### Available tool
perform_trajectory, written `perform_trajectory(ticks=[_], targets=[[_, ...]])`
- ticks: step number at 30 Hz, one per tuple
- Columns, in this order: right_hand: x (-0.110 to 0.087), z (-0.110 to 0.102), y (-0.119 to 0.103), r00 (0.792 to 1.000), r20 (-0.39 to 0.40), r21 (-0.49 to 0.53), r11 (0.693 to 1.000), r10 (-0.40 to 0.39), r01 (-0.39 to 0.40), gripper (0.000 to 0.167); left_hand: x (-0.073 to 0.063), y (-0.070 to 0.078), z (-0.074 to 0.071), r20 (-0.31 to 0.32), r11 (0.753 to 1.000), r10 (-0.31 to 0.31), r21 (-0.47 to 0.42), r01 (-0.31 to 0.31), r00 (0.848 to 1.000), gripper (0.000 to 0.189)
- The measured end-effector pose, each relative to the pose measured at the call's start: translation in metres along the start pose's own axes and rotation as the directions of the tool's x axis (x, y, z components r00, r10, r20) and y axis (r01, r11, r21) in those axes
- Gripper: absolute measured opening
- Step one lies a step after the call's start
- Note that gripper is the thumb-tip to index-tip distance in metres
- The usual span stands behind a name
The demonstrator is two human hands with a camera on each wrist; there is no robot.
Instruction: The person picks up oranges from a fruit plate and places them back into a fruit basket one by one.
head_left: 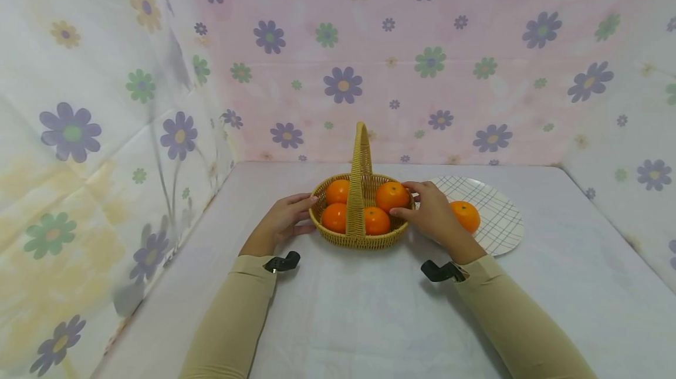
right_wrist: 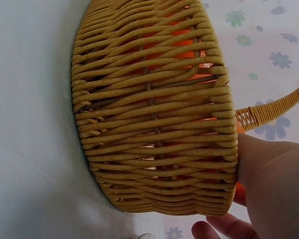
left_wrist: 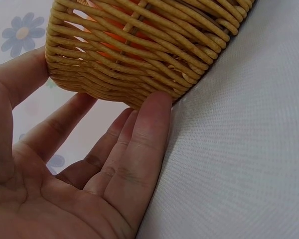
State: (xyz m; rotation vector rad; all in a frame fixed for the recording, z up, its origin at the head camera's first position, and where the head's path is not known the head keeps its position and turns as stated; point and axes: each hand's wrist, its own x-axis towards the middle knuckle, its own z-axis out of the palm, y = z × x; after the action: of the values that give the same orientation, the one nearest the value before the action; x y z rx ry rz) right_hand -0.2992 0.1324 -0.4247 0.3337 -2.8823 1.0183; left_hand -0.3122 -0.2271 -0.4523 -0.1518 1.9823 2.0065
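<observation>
A woven basket with a tall arched handle stands on the table and holds several oranges. My right hand reaches over its right rim, thumb and fingers around the orange at the back right inside. In the right wrist view the thumb goes over the rim and the basket wall hides part of the grip. At the basket's left side, my left hand lies with its fingertips against the outer wall. Those fingers look fairly straight in the left wrist view.
Right of the basket lies a white plate with a thin grid pattern. One orange sits on its near-left part, beside the right wrist. A white cloth covers the table, with flowered cloth walls behind and at both sides.
</observation>
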Motion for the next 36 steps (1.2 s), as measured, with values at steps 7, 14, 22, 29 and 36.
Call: perform_trajectory(ticks=[7,14,22,29,36], targets=[[0.001,0.0013,0.0007,1.0,-0.002,-0.008,1.0,-0.009,0.009,0.078,0.0004,-0.0001,-0.001,0.011,1.0,0.002,0.002,-0.002,1.0,0.06],[0.0026,0.0023,0.0018,1.0,0.018,-0.01,1.0,0.003,-0.003,0.063,0.0028,-0.0014,-0.0025,0.009,1.0,-0.002,-0.003,0.002,1.0,0.062],[0.0007,0.0014,-0.0011,0.998,0.057,0.008,1.0,0.019,-0.019,0.039,0.0016,-0.0018,-0.001,-0.001,1.0,-0.005,-0.012,0.005,1.0,0.058],[-0.002,-0.0002,-0.0034,1.0,0.022,0.012,1.0,0.011,-0.011,0.036,0.002,-0.0019,-0.0007,0.002,1.0,0.005,-0.022,-0.005,1.0,0.058],[-0.0035,-0.003,-0.0006,0.999,-0.019,-0.007,0.999,-0.04,0.04,0.035,0.0018,-0.0025,-0.0011,-0.002,1.0,0.005,-0.02,-0.005,1.0,0.059]])
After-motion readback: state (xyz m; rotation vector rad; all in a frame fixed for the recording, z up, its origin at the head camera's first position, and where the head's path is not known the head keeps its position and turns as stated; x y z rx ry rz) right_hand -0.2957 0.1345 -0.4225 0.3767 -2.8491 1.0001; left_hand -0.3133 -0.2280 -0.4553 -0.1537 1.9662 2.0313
